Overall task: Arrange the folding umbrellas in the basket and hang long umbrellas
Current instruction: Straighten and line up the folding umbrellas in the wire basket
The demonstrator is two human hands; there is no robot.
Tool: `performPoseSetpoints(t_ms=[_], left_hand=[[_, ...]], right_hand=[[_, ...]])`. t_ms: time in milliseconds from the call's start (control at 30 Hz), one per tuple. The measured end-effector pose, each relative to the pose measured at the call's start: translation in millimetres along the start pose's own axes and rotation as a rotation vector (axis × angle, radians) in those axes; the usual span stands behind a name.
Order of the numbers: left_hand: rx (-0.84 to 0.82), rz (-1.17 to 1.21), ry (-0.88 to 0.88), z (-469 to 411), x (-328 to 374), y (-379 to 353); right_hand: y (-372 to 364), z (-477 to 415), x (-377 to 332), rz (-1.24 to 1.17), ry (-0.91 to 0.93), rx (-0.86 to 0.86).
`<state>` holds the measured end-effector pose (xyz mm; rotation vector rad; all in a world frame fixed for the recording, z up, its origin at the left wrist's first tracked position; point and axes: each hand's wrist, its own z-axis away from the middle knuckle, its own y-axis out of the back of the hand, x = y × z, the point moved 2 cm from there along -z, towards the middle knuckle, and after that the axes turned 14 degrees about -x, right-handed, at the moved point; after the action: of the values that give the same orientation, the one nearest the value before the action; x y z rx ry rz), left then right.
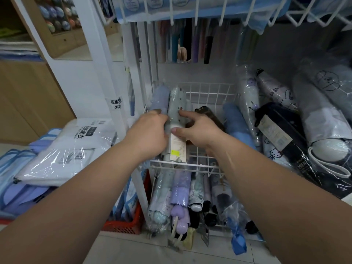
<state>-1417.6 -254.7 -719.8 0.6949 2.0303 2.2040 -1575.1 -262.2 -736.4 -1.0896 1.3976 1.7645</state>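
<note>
Head view shows both hands on a pale green folding umbrella [177, 103], which lies in the white wire basket [209, 90], just beside a lavender folding umbrella [160, 98]. The left hand [150, 134] curls its fingers round the umbrella from the left. The right hand [198, 130] lays a straight forefinger and the thumb against the right side. I think the plastic sleeve is slippery, so the umbrella may slide forward over the front rim. Its paper tag [178, 147] hangs near the wires and could catch there. A hard push may also disturb the lavender neighbour.
</note>
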Motion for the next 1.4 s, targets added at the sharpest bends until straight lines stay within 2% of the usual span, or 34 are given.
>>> performPoseSetpoints(t_ms=[133,333,433,500,600,700,833,967,1100,1233,1400], left_hand=[[-0.028,-0.032,0.009,3,3,1],[-0.069,-0.048,0.028,5,8,-1],[0.008,-0.029,0.027,4,18,-1],[0.091,0.014,-0.035,3,32,-1],[0.092,0.114,-0.106,-3,60,-3],[-0.057,0.206,-0.125,-13,87,-14],[-0.246,0.275,-0.06,-29,111,-34],[-0.222,0.591,0.029,-46,114,-43],[-0.233,0.681,0.08,-47,115,-52],[-0.317,0.884,0.071,-51,119,-69],[-0.352,0.952,0.099,-64,120,-72]], right_hand=[[-2,-1,2,0.058,0.004,-0.018],[18,14,-2,0.399,-0.005,0.002],[43,28,0,0.622,-0.062,0.088],[59,39,3,0.739,-0.09,0.122],[75,56,9,0.844,-0.144,0.14],[88,69,20,0.795,-0.17,0.154],[103,79,25,0.769,-0.178,0.16],[106,78,24,0.807,-0.214,0.059],[109,77,27,0.789,-0.212,0.009],[110,78,29,0.784,-0.192,-0.008],[110,79,32,0.764,-0.174,0.01]])
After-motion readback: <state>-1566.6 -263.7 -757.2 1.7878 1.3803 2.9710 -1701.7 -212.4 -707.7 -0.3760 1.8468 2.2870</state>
